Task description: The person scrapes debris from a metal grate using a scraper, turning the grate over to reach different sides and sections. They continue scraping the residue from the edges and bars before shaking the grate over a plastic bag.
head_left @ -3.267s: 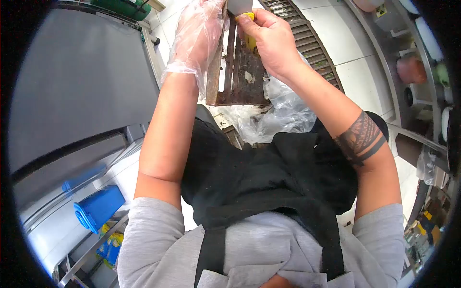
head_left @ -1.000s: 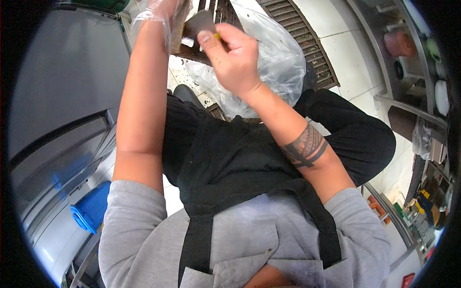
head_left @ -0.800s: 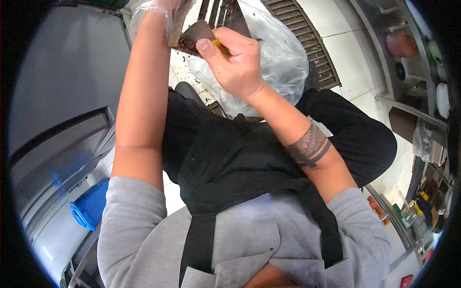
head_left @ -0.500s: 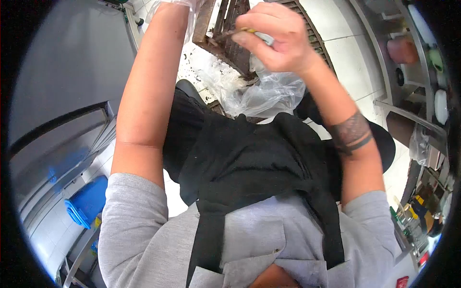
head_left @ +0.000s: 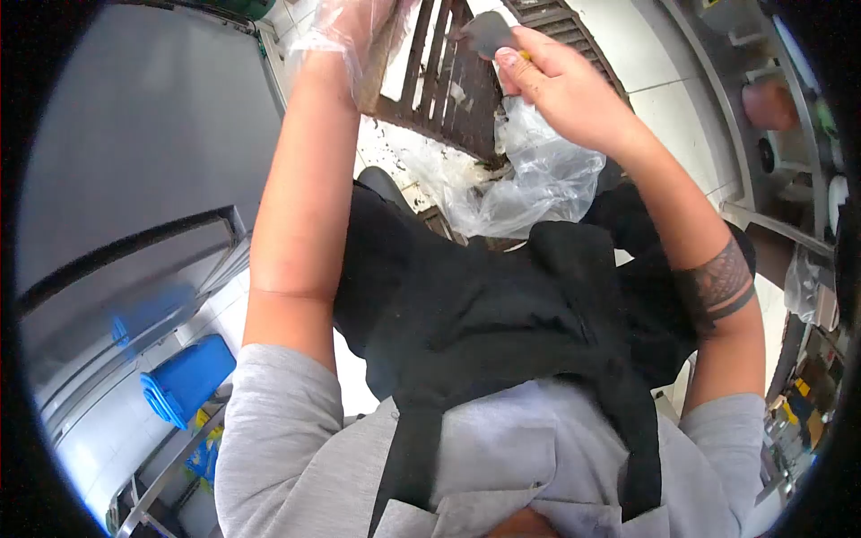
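My left hand (head_left: 366, 20), in a clear plastic glove, is at the top edge of the view. It grips the side of a dirty, dark slatted grate (head_left: 480, 108) that stands tilted; its fingertips are out of sight. Bare, my right hand (head_left: 565, 85) is closed around the handle of a scraper (head_left: 491, 34). The scraper's flat dark blade overlaps the upper right part of the grate, and a bit of yellow shows at the grip. Below my right hand, a crumpled clear plastic bag (head_left: 547, 175) lies on the floor against the grate's lower edge.
More slatted grating (head_left: 569, 31) lies in the tiled floor (head_left: 673, 117) behind the grate. Dark crumbs dot the tiles. A grey metal cabinet (head_left: 143, 117) and a blue bin (head_left: 193, 377) are on the left. Metal shelving (head_left: 731, 99) with containers runs along the right.
My right hand has moved right and turned, bringing the scraper's blade into clear view. More of the grate's slatted face shows. The whole view has shifted slightly.
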